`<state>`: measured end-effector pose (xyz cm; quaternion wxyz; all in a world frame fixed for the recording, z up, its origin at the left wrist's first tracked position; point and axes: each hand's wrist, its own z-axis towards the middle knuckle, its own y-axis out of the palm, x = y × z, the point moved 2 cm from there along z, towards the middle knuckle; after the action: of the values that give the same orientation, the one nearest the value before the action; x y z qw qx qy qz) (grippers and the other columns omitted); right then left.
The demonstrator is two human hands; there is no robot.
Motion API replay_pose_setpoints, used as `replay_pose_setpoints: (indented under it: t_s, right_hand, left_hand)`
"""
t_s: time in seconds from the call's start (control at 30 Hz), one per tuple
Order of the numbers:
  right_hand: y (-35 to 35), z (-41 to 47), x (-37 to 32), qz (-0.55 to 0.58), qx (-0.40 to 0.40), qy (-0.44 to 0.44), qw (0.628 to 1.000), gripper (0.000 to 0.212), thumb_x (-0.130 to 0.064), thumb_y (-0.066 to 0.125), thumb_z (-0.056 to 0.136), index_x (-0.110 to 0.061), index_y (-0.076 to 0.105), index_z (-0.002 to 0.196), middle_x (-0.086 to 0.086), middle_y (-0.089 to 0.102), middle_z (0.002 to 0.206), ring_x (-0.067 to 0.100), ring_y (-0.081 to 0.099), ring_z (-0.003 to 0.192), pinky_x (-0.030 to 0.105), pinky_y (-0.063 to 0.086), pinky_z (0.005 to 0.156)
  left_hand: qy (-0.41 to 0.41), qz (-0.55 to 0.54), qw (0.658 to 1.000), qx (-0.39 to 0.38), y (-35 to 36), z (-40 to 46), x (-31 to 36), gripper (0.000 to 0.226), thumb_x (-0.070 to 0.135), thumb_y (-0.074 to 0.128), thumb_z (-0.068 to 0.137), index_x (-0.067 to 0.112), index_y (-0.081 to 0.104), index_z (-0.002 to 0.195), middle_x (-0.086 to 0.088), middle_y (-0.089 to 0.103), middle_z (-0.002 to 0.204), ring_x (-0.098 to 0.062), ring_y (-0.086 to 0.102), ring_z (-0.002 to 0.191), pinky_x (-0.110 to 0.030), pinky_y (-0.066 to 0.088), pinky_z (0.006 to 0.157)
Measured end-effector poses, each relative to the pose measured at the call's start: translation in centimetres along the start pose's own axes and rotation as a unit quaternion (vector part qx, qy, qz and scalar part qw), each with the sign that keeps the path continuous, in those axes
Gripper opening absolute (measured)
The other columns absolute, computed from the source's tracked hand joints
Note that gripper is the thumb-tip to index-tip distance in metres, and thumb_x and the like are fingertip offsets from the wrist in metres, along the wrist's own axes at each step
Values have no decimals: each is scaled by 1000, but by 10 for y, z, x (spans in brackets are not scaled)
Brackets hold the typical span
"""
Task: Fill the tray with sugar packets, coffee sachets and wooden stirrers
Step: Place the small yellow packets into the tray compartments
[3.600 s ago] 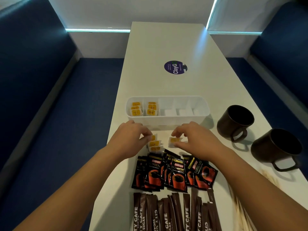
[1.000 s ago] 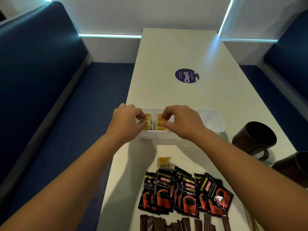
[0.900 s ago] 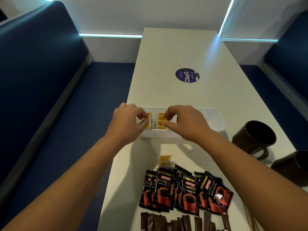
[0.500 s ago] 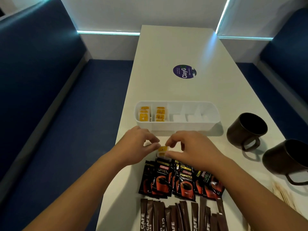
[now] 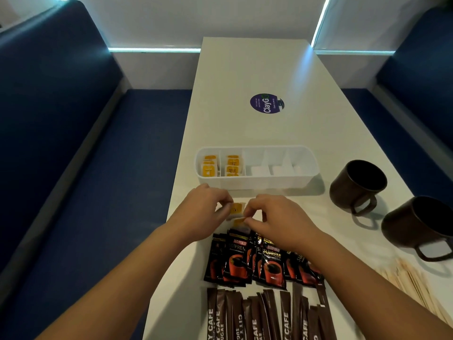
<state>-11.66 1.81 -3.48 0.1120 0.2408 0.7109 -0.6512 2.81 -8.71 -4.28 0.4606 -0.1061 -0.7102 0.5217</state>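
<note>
- Now the white tray point(image 5: 257, 180) lies long axis across the desk point(image 5: 257, 69), yellow sugar packets point(image 5: 232, 166) upright in its two leftmost compartments.
- Left hand point(image 5: 203, 214) and right hand point(image 5: 277, 217) each seemingly pinch a loose sugar packet point(image 5: 236, 209) just before the tray.
- Both hands have drawn back from the tray since a second ago.

Bare table point(image 5: 257, 69) beyond tray point(image 5: 257, 182) – open path; mugs point(image 5: 358, 185) block right, sachets point(image 5: 259, 261) near; stirrers point(image 5: 416, 283) probably loose.

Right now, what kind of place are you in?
Probably a café or canteen booth: blue padded benches line both sides of a long white table, with brown mugs, coffee sachets and wooden stirrers laid out on it.
</note>
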Motion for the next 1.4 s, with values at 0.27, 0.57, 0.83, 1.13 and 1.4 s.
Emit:
replay_pose_setpoints:
  t_s: [0.27,0.57,0.83,1.13,1.4]
  right_hand:
    - [-39,21,-1,85,64,-9,994,4,-35,58,90,-37,62,90,-28,59,81,1,58,71,23,47,64]
    - [-59,49,1,109,102,-9,989,5,-36,61,90,-37,64,87,-26,62,81,4,58,70,28,50,67]
    - [-52,53,11,123,109,4,986,5,-35,61,90,-38,64,86,-25,62,80,4,58,71,28,51,68]
    - [-54,52,16,122,118,19,985,6,-34,60,90,-37,63,85,-26,62,80,4,55,67,32,51,68]
    - [-56,47,20,126,118,23,985,5,-37,62,88,-36,65,84,-25,64,80,10,59,70,40,54,70]
  left_hand:
    - [13,-42,991,127,-53,20,0,9,26,56,94,24,64,90,20,55,77,-3,53,77,-17,40,62]
    - [-18,23,994,109,-68,58,-34,7,31,51,95,28,58,97,12,58,87,-9,52,82,-23,43,65]
    - [-44,104,993,32,-49,62,-50,8,40,52,92,38,57,98,8,60,96,-11,52,86,-24,39,63]
    - [-50,91,994,41,-47,63,-47,12,36,52,95,33,60,103,11,62,96,-9,49,92,-27,47,73]
    - [-40,41,997,43,-52,51,-40,12,33,62,90,32,61,101,24,49,86,-8,48,93,-25,43,76]
